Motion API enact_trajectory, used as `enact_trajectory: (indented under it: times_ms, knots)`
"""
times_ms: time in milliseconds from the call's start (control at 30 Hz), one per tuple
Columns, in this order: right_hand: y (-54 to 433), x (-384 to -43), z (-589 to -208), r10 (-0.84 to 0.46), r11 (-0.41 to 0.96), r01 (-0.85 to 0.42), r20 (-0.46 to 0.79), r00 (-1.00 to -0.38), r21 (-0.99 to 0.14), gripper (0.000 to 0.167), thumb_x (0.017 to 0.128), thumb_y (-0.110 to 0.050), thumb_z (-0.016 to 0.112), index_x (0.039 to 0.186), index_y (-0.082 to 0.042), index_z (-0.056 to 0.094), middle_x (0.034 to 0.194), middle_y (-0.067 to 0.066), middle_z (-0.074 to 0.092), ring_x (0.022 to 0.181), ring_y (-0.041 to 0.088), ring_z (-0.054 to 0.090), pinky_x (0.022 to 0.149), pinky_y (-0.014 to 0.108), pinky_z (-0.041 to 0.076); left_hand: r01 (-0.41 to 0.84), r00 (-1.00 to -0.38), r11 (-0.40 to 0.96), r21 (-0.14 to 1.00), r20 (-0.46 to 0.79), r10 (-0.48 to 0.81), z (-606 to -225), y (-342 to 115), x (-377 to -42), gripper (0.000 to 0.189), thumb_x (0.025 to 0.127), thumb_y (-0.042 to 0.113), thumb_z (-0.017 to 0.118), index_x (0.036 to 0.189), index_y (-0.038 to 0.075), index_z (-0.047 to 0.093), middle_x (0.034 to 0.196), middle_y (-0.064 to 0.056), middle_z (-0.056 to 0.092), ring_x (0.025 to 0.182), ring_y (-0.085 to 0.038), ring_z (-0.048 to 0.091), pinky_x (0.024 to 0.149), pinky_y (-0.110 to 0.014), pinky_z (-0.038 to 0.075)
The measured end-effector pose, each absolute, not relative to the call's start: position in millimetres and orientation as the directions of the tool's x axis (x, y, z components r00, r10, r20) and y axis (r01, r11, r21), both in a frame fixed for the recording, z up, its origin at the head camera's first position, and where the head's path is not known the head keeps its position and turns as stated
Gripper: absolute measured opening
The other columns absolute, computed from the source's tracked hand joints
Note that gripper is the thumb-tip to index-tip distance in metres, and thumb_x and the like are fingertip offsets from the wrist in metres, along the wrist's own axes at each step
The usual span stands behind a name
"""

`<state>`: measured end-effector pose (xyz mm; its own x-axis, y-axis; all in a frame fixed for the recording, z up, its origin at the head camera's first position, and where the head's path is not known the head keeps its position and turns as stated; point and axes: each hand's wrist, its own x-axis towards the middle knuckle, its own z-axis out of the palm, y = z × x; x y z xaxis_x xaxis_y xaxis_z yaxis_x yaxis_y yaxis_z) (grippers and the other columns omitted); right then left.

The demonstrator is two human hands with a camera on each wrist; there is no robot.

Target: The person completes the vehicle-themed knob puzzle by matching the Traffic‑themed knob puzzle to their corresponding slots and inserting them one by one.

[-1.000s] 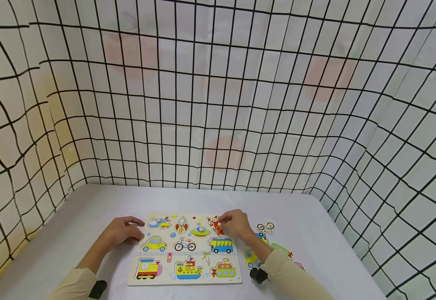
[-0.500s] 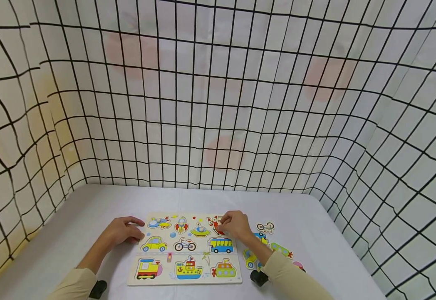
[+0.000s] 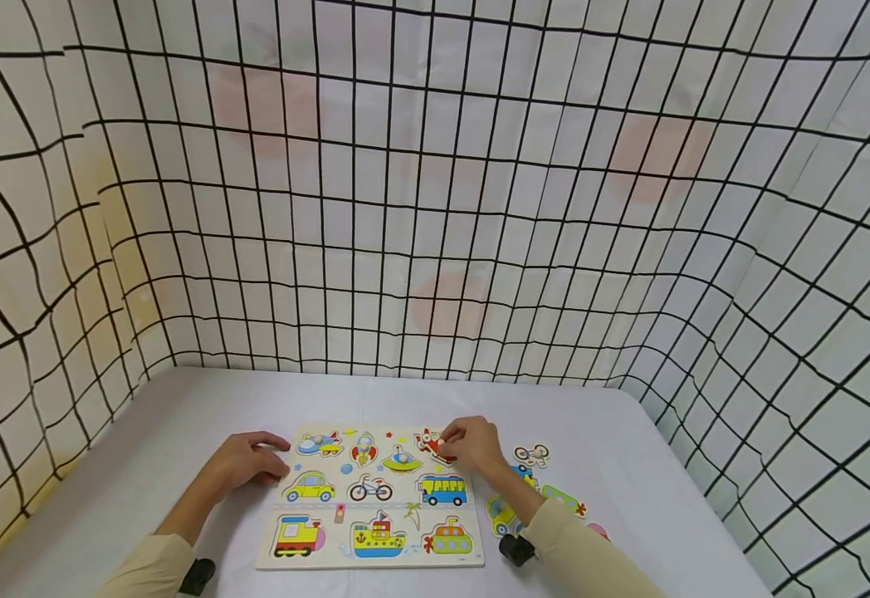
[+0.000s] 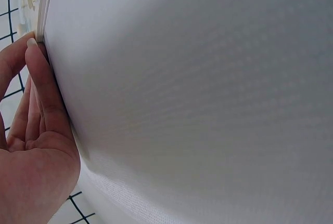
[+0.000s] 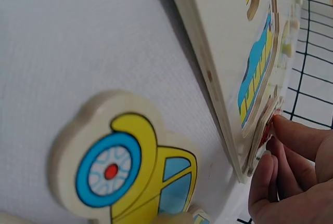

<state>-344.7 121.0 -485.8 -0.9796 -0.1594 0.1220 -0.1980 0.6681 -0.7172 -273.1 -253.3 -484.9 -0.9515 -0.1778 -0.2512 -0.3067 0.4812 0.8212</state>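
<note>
Head view: right hand pinches red piece; likely light, stiff wood, best held by its edges. Left hand relaxed, touching board.

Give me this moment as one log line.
right hand: pinches red piece at far right corner of board; left hand: at board's left edge; bicycle piece: right of board
</note>
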Motion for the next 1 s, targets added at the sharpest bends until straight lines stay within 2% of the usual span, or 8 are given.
enact_trajectory:
  times_ms: [233,500,1000]
  knots:
    - [120.6,-346.8,-485.6,-0.153,0.676,-0.167,0.086,-0.985,-0.718,0.006,0.082,-0.01,0.081,0.087,-0.01,0.078,0.075,-0.003,0.069,0.071,0.011,0.061,0.066,0.025,0.049,-0.311,-0.95,0.485,0.818,-0.254,-0.181,-484.3,-252.5,-272.9,0.046,0.079,0.013,0.082,0.121,0.001,0.068,0.088,-0.007,0.074,0.065,-0.021,0.064,0.063,-0.029,0.052]
    - [116.8,-345.8,-485.9,-0.173,0.685,-0.204,0.116,-0.978,-0.699,0.007,0.083,-0.009,0.08,0.09,-0.009,0.079,0.077,-0.002,0.07,0.073,0.011,0.06,0.065,0.023,0.048,-0.309,-0.951,0.483,0.819,-0.256,-0.175,-485.4,-252.9,-273.8,0.046,0.079,0.014,0.081,0.122,0.001,0.068,0.089,-0.008,0.074,0.065,-0.02,0.064,0.063,-0.029,0.053]
    - [113.2,-345.2,-486.0,-0.187,0.68,-0.242,0.155,-0.97,-0.692,0.009,0.082,-0.009,0.08,0.091,-0.007,0.078,0.079,0.0,0.071,0.075,0.012,0.061,0.07,0.028,0.051,-0.317,-0.948,0.483,0.816,-0.265,-0.174,-487.3,-254.9,-276.2,0.048,0.078,0.015,0.083,0.122,0.002,0.068,0.09,-0.009,0.073,0.067,-0.02,0.064,0.062,-0.028,0.051]
